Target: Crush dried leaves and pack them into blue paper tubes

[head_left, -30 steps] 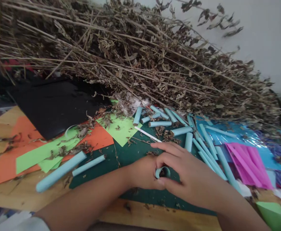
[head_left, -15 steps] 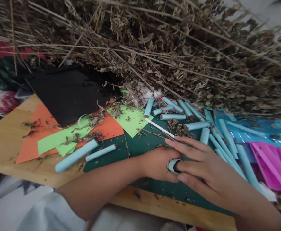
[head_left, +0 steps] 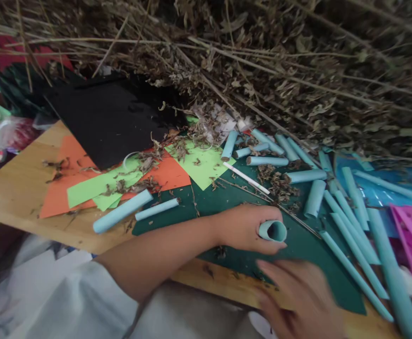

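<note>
My left hand (head_left: 243,228) is wrapped round a light blue paper tube (head_left: 275,230), whose hollow end faces to the right. The rest of that tube is hidden inside the fist. Lower and nearer to me, my right hand (head_left: 299,294) is smeared by motion, its fingers apart and nothing visible in them. It does not touch the tube. Beneath both hands lies a dark green mat (head_left: 319,256). A thin white stick (head_left: 246,177) rests on the mat beyond the left hand, close to crumbled dry leaves (head_left: 281,186).
Several more blue tubes lie at the right, with one long tube (head_left: 357,278) near the mat's edge. Orange paper (head_left: 59,188), green paper (head_left: 206,169) and a black sheet (head_left: 117,122) cover the wooden table (head_left: 11,188) at left. Dried plant stalks (head_left: 262,61) fill the back.
My right hand has come away from the tube in my left fist and dropped toward me. The tube's open end now shows. The whole view has shifted slightly.
</note>
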`<state>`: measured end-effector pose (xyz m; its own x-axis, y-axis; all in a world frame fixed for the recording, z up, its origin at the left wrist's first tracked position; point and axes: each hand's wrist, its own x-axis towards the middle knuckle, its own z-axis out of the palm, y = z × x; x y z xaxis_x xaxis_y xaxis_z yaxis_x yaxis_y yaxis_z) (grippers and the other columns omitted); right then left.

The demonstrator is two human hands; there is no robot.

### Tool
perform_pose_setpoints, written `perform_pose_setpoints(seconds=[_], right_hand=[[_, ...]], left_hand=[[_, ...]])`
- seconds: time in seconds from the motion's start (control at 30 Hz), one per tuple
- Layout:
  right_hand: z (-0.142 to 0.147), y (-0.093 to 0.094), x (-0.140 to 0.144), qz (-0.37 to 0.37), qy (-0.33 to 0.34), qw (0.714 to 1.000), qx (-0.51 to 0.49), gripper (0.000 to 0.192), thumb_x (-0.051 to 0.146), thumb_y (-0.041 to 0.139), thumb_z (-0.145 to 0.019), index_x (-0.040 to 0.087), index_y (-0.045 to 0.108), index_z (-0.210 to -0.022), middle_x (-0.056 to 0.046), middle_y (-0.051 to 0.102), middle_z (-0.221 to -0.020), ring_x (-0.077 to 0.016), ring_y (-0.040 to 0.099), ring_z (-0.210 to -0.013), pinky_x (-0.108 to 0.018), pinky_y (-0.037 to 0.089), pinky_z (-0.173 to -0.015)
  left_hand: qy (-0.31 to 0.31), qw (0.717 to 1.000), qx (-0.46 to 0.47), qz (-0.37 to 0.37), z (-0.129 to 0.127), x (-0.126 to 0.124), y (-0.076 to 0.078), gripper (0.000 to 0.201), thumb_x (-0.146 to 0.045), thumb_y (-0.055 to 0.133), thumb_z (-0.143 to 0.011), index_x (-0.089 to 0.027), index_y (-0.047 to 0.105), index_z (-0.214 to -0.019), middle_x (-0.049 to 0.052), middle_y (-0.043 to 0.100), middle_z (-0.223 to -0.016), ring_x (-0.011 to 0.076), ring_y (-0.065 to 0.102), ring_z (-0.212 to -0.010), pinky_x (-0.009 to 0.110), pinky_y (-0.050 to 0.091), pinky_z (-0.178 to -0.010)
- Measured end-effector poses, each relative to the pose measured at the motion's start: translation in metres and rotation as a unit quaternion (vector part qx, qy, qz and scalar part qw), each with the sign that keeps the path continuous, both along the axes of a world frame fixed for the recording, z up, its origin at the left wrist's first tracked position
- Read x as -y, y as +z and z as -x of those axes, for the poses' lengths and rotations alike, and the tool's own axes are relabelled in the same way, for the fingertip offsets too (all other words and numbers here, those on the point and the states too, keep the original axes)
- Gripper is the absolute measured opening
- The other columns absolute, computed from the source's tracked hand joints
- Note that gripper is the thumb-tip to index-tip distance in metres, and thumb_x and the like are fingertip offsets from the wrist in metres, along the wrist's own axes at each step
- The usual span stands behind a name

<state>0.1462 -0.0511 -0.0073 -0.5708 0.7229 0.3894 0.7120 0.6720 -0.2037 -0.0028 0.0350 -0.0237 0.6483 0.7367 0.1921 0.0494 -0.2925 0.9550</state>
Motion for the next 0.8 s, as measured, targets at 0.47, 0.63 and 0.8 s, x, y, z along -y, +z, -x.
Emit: perform_pose_setpoints(seconds=[0.47, 0.63, 0.8], right_hand=[[0.06, -0.027, 0.007, 0.124, -0.049, 0.983, 0.128, 0.029, 0.037, 0.055, -0.069, 0.018, 0.056, -0.091, -0.009, 0.056, -0.087, -0.0278, 0.049, -0.08, -0.04, 0.039, -0.065], [0.061, -0.029, 0.005, 0.129, 0.01, 0.987, 0.1, 0.014, 0.015, 0.042, -0.076, 0.019, 0.055, -0.079, -0.005, 0.056, -0.078, -0.0224, 0.05, -0.073, -0.036, 0.036, -0.064], [0.057, -0.032, 0.008, 0.08, 0.114, 0.984, 0.114, 0.017, 0.005, 0.041, -0.07, 0.02, 0.05, -0.07, 0.0, 0.053, -0.064, -0.0176, 0.048, -0.059, -0.03, 0.033, -0.055]], left_hand=[[-0.005, 0.999, 0.035, 0.007, 0.001, 0.002, 0.001, 0.017, -0.026, 0.055, -0.066, -0.018, 0.04, -0.064, -0.005, 0.043, -0.061, 0.0078, 0.041, -0.057, 0.018, 0.036, -0.053], [0.008, 0.999, 0.028, 0.042, 0.002, 0.001, 0.003, 0.017, -0.023, 0.057, -0.064, -0.017, 0.04, -0.063, -0.004, 0.044, -0.061, 0.0072, 0.041, -0.056, 0.018, 0.036, -0.052], [0.015, 0.999, 0.016, 0.041, 0.002, 0.001, 0.005, 0.018, -0.023, 0.059, -0.063, -0.016, 0.042, -0.063, -0.005, 0.044, -0.06, 0.0061, 0.04, -0.055, 0.017, 0.034, -0.051]])
